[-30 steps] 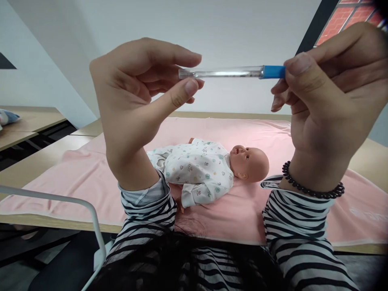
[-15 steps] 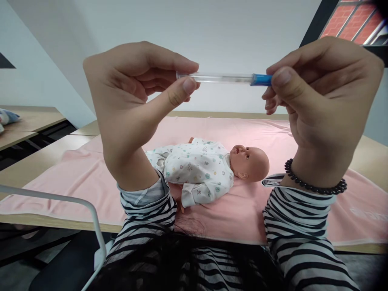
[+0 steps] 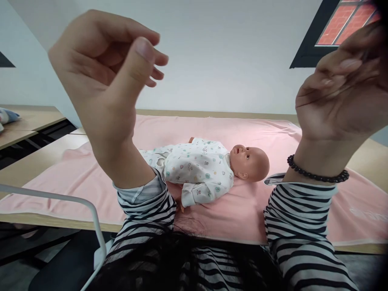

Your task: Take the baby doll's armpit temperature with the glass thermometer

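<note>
My left hand (image 3: 121,60) is raised at upper left, thumb and fingers apart with nothing between them. At the upper right edge my right hand (image 3: 342,81) is turned palm toward me, its fingers curled and partly dark and smeared. A glass thermometer, clear with a blue end, appears to be in it as a faint thin streak, mostly hidden. Below and between my hands a baby doll (image 3: 250,163) lies on its back in a white printed suit (image 3: 197,163), head to the right. Neither hand touches the doll.
A pink cloth (image 3: 169,125) covers most of the wooden table under the doll. A grey metal rail (image 3: 60,196) and a dark chair seat (image 3: 63,262) are at lower left. Another table (image 3: 36,115) stands at far left. Behind are a pale wall and a window (image 3: 336,24).
My left hand has let go of the thermometer's clear end and moved up and left. My right hand has swung up and right and turned, taking the thermometer along.
</note>
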The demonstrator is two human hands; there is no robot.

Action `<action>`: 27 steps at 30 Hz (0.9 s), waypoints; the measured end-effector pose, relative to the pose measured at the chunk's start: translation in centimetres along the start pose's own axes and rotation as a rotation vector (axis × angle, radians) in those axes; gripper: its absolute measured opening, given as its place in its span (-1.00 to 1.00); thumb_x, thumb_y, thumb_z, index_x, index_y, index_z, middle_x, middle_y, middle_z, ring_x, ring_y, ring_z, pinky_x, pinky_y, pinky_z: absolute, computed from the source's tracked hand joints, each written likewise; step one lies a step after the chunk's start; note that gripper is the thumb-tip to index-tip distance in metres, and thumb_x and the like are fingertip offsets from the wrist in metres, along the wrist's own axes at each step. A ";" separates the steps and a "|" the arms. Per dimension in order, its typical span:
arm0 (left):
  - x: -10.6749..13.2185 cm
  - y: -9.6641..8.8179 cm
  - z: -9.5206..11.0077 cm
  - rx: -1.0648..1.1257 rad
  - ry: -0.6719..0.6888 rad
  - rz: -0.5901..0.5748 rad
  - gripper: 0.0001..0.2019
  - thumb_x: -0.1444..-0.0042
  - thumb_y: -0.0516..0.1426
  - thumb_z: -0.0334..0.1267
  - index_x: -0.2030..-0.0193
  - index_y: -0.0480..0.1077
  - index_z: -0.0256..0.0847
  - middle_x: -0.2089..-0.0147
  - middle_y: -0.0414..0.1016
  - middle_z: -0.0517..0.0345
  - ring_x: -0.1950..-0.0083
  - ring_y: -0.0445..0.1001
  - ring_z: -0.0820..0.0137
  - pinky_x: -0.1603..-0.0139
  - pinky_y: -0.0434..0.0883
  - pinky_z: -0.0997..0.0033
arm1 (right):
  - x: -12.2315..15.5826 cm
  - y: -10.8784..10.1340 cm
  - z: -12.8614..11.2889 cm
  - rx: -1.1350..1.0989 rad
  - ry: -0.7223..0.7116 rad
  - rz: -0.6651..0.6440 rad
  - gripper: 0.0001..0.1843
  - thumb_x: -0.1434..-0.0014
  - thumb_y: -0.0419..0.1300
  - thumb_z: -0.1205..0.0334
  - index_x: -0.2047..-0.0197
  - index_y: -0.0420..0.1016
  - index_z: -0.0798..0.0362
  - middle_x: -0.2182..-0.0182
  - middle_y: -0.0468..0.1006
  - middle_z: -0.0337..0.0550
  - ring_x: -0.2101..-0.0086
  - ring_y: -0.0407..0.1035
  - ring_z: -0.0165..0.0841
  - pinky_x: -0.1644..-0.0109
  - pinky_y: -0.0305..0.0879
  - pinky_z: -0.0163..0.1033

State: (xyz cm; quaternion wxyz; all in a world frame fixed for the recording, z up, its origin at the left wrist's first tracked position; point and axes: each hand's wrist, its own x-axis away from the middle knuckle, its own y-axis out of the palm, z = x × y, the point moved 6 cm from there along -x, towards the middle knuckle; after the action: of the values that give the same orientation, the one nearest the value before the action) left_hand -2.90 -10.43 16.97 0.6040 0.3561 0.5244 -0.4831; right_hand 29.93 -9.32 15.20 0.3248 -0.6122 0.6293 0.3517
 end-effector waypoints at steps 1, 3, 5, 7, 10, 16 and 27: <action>0.1 -0.3 0.0 -0.019 -0.038 0.038 -0.79 -0.42 0.29 -0.15 -0.01 0.60 -0.25 0.16 0.62 0.19 0.20 0.63 0.46 0.24 0.61 0.33 | -0.2 -0.5 0.4 -0.003 -0.006 0.039 -0.83 -0.22 0.36 -0.24 0.13 0.74 -0.58 0.01 0.64 -0.37 0.14 0.53 -0.14 0.29 0.41 -0.06; 0.3 -0.6 0.1 -0.001 -0.060 0.108 -0.82 -0.40 0.28 -0.17 0.05 0.61 -0.26 0.21 0.60 0.19 0.25 0.60 0.47 0.27 0.58 0.33 | -0.4 -0.9 0.8 0.117 -0.016 0.121 -0.96 -0.13 0.50 -0.03 0.30 0.77 -0.44 0.26 0.65 -0.24 0.32 0.46 -0.13 0.30 0.38 -0.01; 0.3 -0.6 0.1 0.064 -0.031 0.137 -0.85 -0.36 0.29 -0.21 0.10 0.64 -0.25 0.24 0.60 0.17 0.26 0.59 0.42 0.30 0.52 0.32 | -0.4 -0.4 1.2 0.184 0.061 0.114 -0.91 -0.11 0.53 0.02 0.36 0.75 -0.43 0.29 0.64 -0.25 0.30 0.46 -0.13 0.25 0.42 0.02; 0.2 -0.5 -0.1 0.116 -0.024 0.159 -0.85 -0.36 0.27 -0.23 0.13 0.65 -0.26 0.27 0.58 0.16 0.25 0.59 0.38 0.33 0.46 0.33 | -0.2 0.1 1.5 0.057 0.160 0.089 -0.91 -0.12 0.52 -0.10 0.38 0.73 -0.48 0.23 0.65 -0.34 0.22 0.50 -0.14 0.22 0.49 0.01; 0.2 -0.4 -0.2 0.148 -0.026 0.192 -0.82 -0.36 0.23 -0.26 0.18 0.64 -0.32 0.35 0.47 0.17 0.29 0.58 0.39 0.36 0.38 0.36 | 0.1 0.5 0.4 0.119 0.112 0.071 -0.94 -0.18 0.48 -0.14 0.34 0.73 -0.51 0.23 0.62 -0.36 0.18 0.53 -0.15 0.18 0.53 0.04; 0.4 0.1 0.7 0.138 -0.085 0.222 -0.78 -0.35 0.24 -0.19 0.21 0.59 -0.33 0.37 0.41 0.15 0.31 0.55 0.37 0.34 0.36 0.33 | 0.4 1.1 -0.2 0.100 0.048 -0.020 -0.83 -0.11 0.46 -0.24 0.33 0.71 -0.43 0.34 0.62 -0.25 0.32 0.54 -0.08 0.35 0.46 0.13; 0.3 -0.5 -0.4 0.141 -0.041 0.149 -0.73 -0.38 0.28 -0.09 0.18 0.65 -0.28 0.36 0.47 0.16 0.30 0.55 0.39 0.36 0.42 0.34 | 0.2 1.9 0.6 0.055 0.147 -0.050 -0.91 -0.16 0.45 -0.19 0.34 0.70 -0.50 0.30 0.62 -0.28 0.26 0.48 -0.07 0.27 0.52 0.13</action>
State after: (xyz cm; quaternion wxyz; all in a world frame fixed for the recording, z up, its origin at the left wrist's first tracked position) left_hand -3.51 -10.27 16.64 0.6224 0.4259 0.4486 -0.4796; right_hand 28.01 -8.93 14.75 0.3032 -0.6428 0.6452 0.2803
